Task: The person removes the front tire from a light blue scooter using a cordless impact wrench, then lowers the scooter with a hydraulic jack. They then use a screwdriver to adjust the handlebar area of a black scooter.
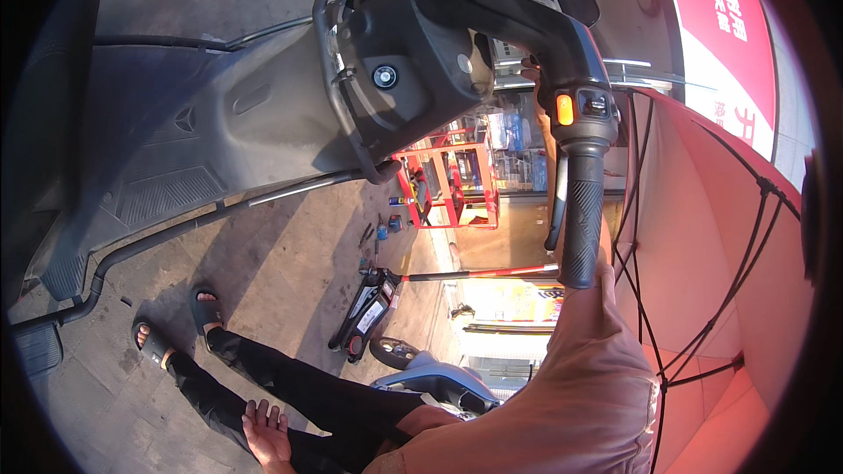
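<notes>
The grey-black scooter (272,123), the thing nearest the hands, fills the upper left of my sideways view, its handlebar reaching the upper right. To the scooter's right I see a pink umbrella (694,211) with thin black ribs; beyond the handlebar is a red-and-white sign (738,44). Below the scooter, the person's beige shirt (562,386) and black trousers (299,386) cross the lower part, the legs running leftward. Also below it, I find a blue-grey motorbike (439,377) partly hidden behind the person and, nearer the scooter, a red tool cart (448,202) and a black floor jack (364,316) with a red-and-black handle.

Of the hands, the left hand (268,434) lies below the scooter and well apart from it, fingers spread, overlapping one trouser leg; I see nothing in its grasp. The right hand (531,70) is mostly hidden behind the scooter's handlebar, its arm passing behind the black handlebar grip (582,219); I cannot tell whether it is spread or pinching anything. Smaller still are the dark sandals (154,344) below the scooter's footboard, a round knob (385,77) on its front panel, and an orange switch (564,110) beside the grip.
</notes>
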A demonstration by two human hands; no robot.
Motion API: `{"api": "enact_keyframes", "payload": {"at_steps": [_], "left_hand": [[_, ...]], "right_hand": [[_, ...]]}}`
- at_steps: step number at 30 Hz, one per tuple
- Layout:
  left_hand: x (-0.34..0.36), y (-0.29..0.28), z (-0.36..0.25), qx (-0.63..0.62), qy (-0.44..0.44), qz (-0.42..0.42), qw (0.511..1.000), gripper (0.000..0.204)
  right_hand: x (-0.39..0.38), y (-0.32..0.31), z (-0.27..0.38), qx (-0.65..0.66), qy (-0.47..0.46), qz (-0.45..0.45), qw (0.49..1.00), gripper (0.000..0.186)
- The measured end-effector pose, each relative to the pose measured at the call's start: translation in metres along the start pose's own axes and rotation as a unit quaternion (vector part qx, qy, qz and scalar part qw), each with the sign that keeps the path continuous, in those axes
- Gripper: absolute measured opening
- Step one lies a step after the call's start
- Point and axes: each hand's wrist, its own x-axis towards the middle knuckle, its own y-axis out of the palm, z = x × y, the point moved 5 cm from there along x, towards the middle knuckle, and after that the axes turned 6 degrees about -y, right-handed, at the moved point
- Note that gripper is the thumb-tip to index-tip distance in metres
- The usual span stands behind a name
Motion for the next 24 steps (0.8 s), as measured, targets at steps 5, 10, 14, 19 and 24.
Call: {"api": "enact_keyframes", "payload": {"at_steps": [5, 10, 14, 19, 24], "left_hand": [[-0.002, -0.005, -0.003, 0.018, -0.006, 0.006, 1.0, 0.053], [-0.001, -0.009, -0.006, 0.023, -0.035, -0.006, 0.999, 0.062], [-0.008, -0.005, -0.009, 0.03, -0.054, 0.029, 0.998, 0.069], [-0.005, 0.022, -0.015, 0.063, -0.146, 0.066, 0.985, 0.06], [0.075, 0.08, -0.027, 0.272, -0.092, 0.077, 0.955, 0.045]], "right_hand": [[0.0, -0.006, 0.002, -0.053, -0.022, -0.007, 0.998, 0.025], [0.002, -0.008, 0.005, -0.153, -0.046, 0.005, 0.987, 0.025], [0.004, -0.008, 0.004, -0.22, -0.064, 0.011, 0.973, 0.025], [0.008, 0.0, -0.015, -0.309, -0.087, 0.033, 0.946, 0.026], [0.003, 0.012, -0.029, -0.362, -0.112, 0.033, 0.925, 0.027]]}}
